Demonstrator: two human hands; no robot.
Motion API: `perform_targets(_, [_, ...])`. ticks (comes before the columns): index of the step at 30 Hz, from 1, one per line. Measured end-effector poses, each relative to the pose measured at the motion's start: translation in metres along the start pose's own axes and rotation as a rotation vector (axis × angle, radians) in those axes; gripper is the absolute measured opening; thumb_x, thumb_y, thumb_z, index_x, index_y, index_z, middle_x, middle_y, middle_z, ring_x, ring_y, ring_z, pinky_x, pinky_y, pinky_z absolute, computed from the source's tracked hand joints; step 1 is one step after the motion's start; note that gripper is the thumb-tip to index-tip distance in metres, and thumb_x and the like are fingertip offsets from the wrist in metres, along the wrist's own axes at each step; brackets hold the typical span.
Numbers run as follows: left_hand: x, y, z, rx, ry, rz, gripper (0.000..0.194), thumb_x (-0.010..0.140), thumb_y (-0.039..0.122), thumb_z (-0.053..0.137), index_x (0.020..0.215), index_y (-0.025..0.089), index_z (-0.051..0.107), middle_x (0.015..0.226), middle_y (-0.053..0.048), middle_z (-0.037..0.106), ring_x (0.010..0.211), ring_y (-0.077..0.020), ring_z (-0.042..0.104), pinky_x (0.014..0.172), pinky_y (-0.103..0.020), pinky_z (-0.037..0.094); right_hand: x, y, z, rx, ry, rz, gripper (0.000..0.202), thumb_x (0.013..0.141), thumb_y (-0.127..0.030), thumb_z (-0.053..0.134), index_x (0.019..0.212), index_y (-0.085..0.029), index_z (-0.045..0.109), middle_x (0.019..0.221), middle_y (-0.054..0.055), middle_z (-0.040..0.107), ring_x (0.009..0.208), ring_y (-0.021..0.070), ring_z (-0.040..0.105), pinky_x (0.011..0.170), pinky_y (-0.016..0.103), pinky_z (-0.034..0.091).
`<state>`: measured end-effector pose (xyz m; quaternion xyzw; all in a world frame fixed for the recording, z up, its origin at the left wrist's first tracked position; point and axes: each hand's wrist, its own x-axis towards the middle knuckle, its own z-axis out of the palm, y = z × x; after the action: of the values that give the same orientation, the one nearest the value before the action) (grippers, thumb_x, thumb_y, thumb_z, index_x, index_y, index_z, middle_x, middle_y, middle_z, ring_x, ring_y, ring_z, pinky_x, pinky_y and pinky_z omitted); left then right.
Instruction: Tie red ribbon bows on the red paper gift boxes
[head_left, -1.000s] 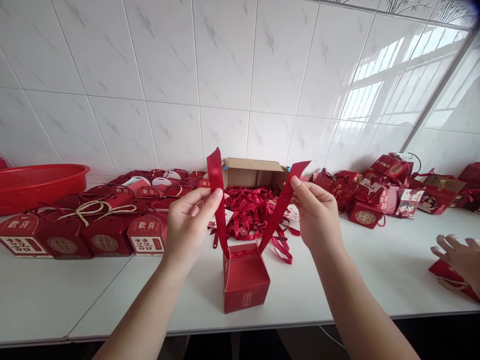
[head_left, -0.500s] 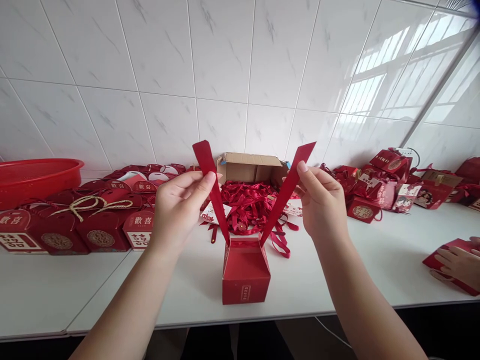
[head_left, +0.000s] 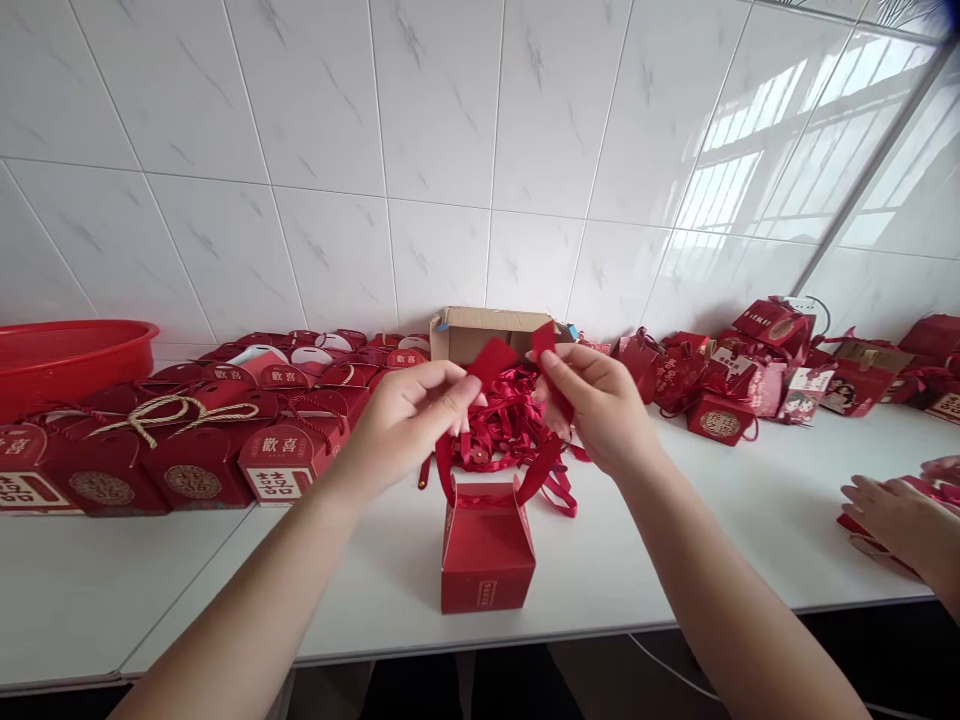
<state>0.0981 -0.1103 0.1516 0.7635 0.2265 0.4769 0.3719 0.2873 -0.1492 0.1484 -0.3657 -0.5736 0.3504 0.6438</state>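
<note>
While left hand [head_left: 409,418] and right hand [head_left: 598,405] pinch red ribbon ends [head_left: 495,362], a box [head_left: 289,465] left of them reads "歡喜".

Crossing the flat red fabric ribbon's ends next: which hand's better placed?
Left hand, probably: its end of the red ribbon slants inward toward the right hand, whose end points up. Both hands pinch the ribbon, so it's close.

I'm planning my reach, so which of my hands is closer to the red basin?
Your left hand, pinching red ribbon to the right of the red basin; your right hand, also pinching ribbon, is farther right.
</note>
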Motion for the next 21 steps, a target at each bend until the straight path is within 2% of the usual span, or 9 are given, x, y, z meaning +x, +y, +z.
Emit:
perform_targets(2, [0.002, 0.001, 0.007, 0.031, -0.058, -0.028, 0.025, 0.084, 0.039, 0.061, 0.065, 0.021, 0.062, 0.055, 0.002, 0.052, 0.05, -0.0129, 0.048, 0.048, -0.025, 0.039, 0.001, -0.001, 0.006, -0.053, -0.103, 0.014, 0.02, 0.083, -0.035, 0.06, 0.074, -0.017, 0.06, 0.055, -0.005, 0.054, 0.036, 0.0028, 0.034, 0.035, 0.018, 0.022])
perform_targets(4, [0.003, 0.001, 0.013, 0.043, -0.062, -0.034, 0.024, 0.083, 0.037, 0.061, 0.065, 0.021, 0.063, 0.056, 0.002, 0.053, 0.048, -0.0122, 0.048, 0.045, -0.024, 0.038, 0.0, -0.001, 0.011, -0.055, -0.189, -0.001, 0.017, 0.083, -0.028, 0.058, 0.071, -0.017, 0.063, 0.056, -0.005, 0.05, 0.043, 0.0037, 0.035, 0.039, 0.018, 0.024])
perform_targets(8, [0.004, -0.006, 0.016, 0.057, 0.004, -0.002, 0.021, 0.082, 0.036, 0.063, 0.068, 0.02, 0.068, 0.06, -0.001, 0.062, 0.05, -0.013, 0.052, 0.045, -0.024, 0.039, -0.002, 0.002, 0.012, -0.017, -0.327, -0.025, 0.022, 0.084, -0.025, 0.051, 0.093, -0.02, 0.071, 0.055, -0.006, 0.046, 0.046, 0.0062, 0.035, 0.044, 0.02, 0.03])
perform_targets(11, [0.003, -0.011, 0.013, 0.049, 0.008, -0.045, 0.017, 0.08, 0.036, 0.064, 0.08, 0.021, 0.071, 0.067, -0.002, 0.067, 0.052, -0.0138, 0.055, 0.046, -0.025, 0.04, -0.003, 0.005, 0.009, -0.056, -0.403, -0.084, 0.026, 0.082, -0.026, 0.058, 0.105, -0.024, 0.07, 0.066, -0.003, 0.058, 0.055, 0.0096, 0.048, 0.052, 0.024, 0.041])
perform_targets(13, [0.002, -0.012, 0.01, 0.042, -0.002, -0.063, 0.014, 0.079, 0.034, 0.066, 0.078, 0.021, 0.07, 0.064, -0.001, 0.065, 0.054, -0.0142, 0.056, 0.048, -0.025, 0.041, -0.003, 0.007, 0.009, -0.093, -0.399, -0.137, 0.024, 0.084, -0.028, 0.061, 0.105, -0.026, 0.07, 0.08, -0.001, 0.064, 0.066, 0.0121, 0.055, 0.062, 0.026, 0.047])
perform_targets(15, [0.001, -0.013, 0.006, 0.007, -0.043, -0.089, 0.014, 0.079, 0.033, 0.066, 0.072, 0.02, 0.068, 0.06, 0.001, 0.061, 0.057, -0.014, 0.056, 0.052, -0.025, 0.042, -0.002, 0.009, 0.009, -0.139, -0.385, -0.185, 0.022, 0.089, -0.031, 0.054, 0.103, -0.027, 0.071, 0.082, 0.0, 0.065, 0.066, 0.0119, 0.056, 0.063, 0.027, 0.048])
perform_targets(18, [0.002, -0.014, -0.001, -0.133, -0.192, -0.241, 0.013, 0.08, 0.031, 0.064, 0.075, 0.019, 0.066, 0.064, 0.0, 0.063, 0.064, -0.0146, 0.059, 0.061, -0.026, 0.045, 0.002, 0.015, 0.005, -0.314, -0.375, -0.367, 0.025, 0.095, -0.027, 0.047, 0.101, -0.024, 0.071, 0.079, 0.001, 0.066, 0.071, 0.013, 0.059, 0.066, 0.028, 0.049])
perform_targets(21, [0.002, -0.017, -0.006, -0.302, -0.27, -0.394, 0.007, 0.079, 0.024, 0.063, 0.081, 0.017, 0.065, 0.072, -0.002, 0.068, 0.072, -0.0149, 0.062, 0.07, -0.026, 0.047, 0.007, 0.021, -0.003, -0.572, -0.372, -0.682, 0.024, 0.095, -0.018, 0.047, 0.102, -0.022, 0.069, 0.086, 0.004, 0.069, 0.08, 0.016, 0.059, 0.073, 0.032, 0.048])
